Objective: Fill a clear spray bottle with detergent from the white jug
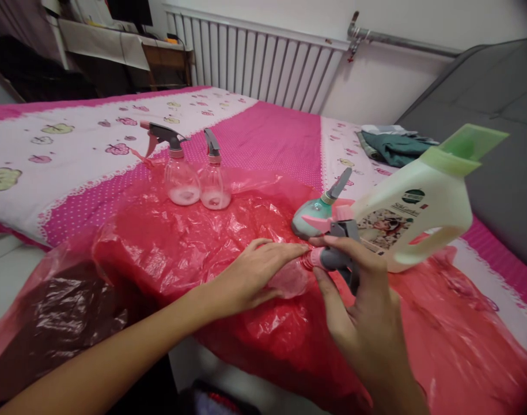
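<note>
My left hand [258, 271] is wrapped round a clear pink spray bottle [290, 278], which lies tilted low over the red plastic sheet [159, 248]. Fingers of my right hand [362, 300] grip the grey and pink trigger sprayer head [332, 259] at the bottle's neck; whether it is threaded on, I cannot tell. Just behind leans a teal spray bottle [310, 214] with a grey trigger. To its right stands a large pale green jug [419, 202] with a green cap. Two clear spray bottles, one at left [182, 181] and one beside it [215, 187], hold some whitish liquid.
The plastic lies over a bed [284, 138] with a pink and white cover. Folded green cloth [393, 147] rests near the grey headboard [488, 92]. Behind are a white radiator [254, 57] and a desk [107, 46] with a monitor.
</note>
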### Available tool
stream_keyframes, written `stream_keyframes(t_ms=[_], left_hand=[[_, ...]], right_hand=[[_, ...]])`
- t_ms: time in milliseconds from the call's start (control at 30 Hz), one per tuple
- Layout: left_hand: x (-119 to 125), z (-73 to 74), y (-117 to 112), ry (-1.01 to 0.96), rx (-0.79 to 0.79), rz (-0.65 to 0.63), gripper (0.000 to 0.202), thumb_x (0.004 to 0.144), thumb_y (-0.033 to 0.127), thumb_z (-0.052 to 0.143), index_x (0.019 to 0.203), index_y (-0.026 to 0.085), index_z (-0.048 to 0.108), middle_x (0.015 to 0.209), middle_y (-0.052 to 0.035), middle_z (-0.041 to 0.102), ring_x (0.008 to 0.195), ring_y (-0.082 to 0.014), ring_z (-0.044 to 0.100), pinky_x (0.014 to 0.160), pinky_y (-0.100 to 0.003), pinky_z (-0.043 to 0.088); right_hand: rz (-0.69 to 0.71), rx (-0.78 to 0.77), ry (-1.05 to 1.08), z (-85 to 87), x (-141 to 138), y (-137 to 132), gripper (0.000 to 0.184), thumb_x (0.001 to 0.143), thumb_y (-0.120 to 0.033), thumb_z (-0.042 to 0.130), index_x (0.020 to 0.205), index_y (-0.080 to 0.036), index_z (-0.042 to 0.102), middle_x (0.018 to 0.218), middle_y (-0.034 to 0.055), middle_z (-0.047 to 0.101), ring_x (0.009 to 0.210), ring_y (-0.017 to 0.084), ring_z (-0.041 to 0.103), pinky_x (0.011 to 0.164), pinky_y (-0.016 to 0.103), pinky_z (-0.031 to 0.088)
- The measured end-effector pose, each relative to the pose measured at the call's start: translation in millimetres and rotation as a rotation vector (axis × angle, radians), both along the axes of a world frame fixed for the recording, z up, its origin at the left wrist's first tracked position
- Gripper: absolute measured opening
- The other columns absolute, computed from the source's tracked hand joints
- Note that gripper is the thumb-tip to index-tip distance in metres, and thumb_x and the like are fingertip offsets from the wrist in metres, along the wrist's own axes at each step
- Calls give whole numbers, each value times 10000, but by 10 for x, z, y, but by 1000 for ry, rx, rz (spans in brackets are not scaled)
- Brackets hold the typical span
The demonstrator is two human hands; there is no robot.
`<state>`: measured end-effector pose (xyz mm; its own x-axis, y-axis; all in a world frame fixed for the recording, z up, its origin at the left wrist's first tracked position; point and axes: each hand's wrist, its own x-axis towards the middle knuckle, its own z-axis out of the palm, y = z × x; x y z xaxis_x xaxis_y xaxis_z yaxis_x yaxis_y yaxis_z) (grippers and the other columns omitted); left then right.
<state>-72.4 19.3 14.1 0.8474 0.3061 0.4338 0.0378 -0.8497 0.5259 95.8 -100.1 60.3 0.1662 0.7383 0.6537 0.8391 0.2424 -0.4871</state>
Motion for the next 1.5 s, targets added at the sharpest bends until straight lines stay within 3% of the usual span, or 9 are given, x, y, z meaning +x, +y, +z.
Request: stream_keyframes(t_ms=[233,333,567,733,900,1133,1367,1500], left_hand=[[-9,6,-7,-8,23,11,771,980,156,641,1582,354,202,1540,-71,508,1376,-248,516,1163,-463,333],[-7,2,-4,-2,17,5,782,977,168,640,1589,361,193,1542,-69,505,1366,-252,525,1155,-465,343],[8,-1,1,-5,-2,-1,765,1003,205,628,1600,367,177,1565,-66,484,1385,-253,511,1163,-468,336],[2,-15,1,5,16,7,775,976,180,657,1591,335,211,1565,-61,482,1391,-247,504,1179,-450,314],[-1,-5,-11,-12,19,17,787,980,173,659,1596,345,200,1536,-71,514,1383,-241,510,1168,-439,334],[-2,13,-4,4,-8,0,781,976,173,655,1581,372,202,1557,-59,491,1390,-244,504,1166,-463,329],[-5,12,-6,0,-27,3,748,978,181,647,1573,362,231,1556,-38,491,1382,-254,511,1181,-452,325],[-7,0,-4,0,-22,0,745,975,177,653,1568,356,239,1553,-51,494,1382,-258,509,1173,-458,332]], right_hand=[[-28,-39,97,8,24,33,734,955,-236,619,1567,-460,281,1531,8,548,1334,242,602,1059,479,557],[-85,-9,46,28,31,61,716,950,-252,632,1565,-454,326,1587,-22,486,1365,223,578,1048,404,573],[72,-85,39,61,46,49,709,968,-166,573,1579,-423,321,1601,-43,460,1339,159,595,1006,290,581],[-44,19,5,38,55,44,722,949,-222,640,1563,-452,339,1562,-39,517,1300,197,623,1000,356,573],[35,-98,-41,32,24,32,694,970,-204,574,1583,-408,320,1598,-3,472,1345,223,588,1012,394,557],[-74,-71,75,-27,63,93,654,951,-296,634,1548,-410,390,1521,7,566,1280,246,633,1023,455,566],[-50,-86,128,-50,76,128,679,930,-295,667,1545,-398,399,1576,1,501,1342,232,597,954,371,610],[-1,-98,124,-55,72,138,664,944,-283,648,1549,-383,394,1592,-1,481,1415,213,527,1069,389,556]])
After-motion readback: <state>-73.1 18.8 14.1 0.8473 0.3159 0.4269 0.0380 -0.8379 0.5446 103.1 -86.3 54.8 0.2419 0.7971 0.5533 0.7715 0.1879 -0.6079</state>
